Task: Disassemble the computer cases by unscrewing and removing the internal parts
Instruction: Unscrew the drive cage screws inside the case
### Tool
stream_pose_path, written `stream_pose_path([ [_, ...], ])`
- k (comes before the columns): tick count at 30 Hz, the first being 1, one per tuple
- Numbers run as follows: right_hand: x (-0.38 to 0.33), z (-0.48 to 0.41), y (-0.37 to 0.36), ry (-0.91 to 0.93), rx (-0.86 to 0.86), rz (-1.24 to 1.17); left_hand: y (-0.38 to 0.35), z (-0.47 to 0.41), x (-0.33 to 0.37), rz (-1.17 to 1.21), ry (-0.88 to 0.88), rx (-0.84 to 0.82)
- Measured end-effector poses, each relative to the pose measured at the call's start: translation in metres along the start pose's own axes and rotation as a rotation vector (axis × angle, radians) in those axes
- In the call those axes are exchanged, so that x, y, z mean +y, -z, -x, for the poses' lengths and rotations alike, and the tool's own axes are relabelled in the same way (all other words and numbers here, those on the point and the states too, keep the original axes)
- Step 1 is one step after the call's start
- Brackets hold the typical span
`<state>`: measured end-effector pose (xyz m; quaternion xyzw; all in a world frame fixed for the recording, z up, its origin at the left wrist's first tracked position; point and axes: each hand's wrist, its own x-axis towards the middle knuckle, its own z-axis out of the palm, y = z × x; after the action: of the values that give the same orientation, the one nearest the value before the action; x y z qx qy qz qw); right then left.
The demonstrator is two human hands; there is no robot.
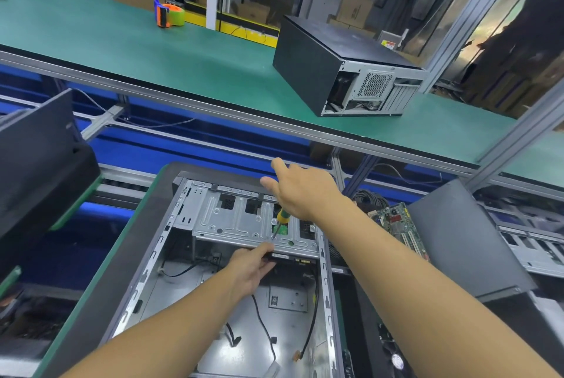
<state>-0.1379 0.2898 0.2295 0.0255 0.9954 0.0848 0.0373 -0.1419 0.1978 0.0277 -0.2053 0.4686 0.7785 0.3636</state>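
An open computer case [171,255] lies flat in front of me, its metal drive cage [238,222] across the far end. My right hand [300,191] holds a screwdriver [281,220] with a yellow and green handle, tip down on a screw in the cage's top plate; index finger and thumb stick out straight. My left hand [251,267] reaches under the cage's front edge and grips a black drive [290,257] sitting there. Loose black cables [265,329] lie on the case floor.
A second, closed case [320,63] stands on the green upper bench [122,42], with an orange tape dispenser [169,14] further left. A removed motherboard [396,225] and a grey side panel [464,240] lie to the right. A dark case [39,158] sits at left.
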Motion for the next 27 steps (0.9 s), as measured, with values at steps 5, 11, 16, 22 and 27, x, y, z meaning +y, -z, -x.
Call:
stream_pose_path([
  [5, 0.002, -0.004, 0.003, 0.063, -0.058, -0.132, 0.002, -0.003, -0.001, -0.003, 0.002, 0.017],
  [11, 0.007, 0.001, 0.009, -0.008, -0.221, -0.209, 0.002, -0.004, -0.002, 0.005, -0.01, 0.018],
  [16, 0.002, 0.003, -0.003, -0.078, 0.029, -0.131, 0.003, -0.006, -0.003, 0.006, -0.005, 0.014],
  [22, 0.01, 0.002, 0.0, 0.009, -0.095, -0.389, 0.005, -0.007, -0.004, 0.009, -0.001, 0.008],
  [27, 0.007, 0.003, -0.006, -0.081, 0.023, -0.124, 0.004, -0.005, -0.004, 0.008, -0.016, 0.011],
])
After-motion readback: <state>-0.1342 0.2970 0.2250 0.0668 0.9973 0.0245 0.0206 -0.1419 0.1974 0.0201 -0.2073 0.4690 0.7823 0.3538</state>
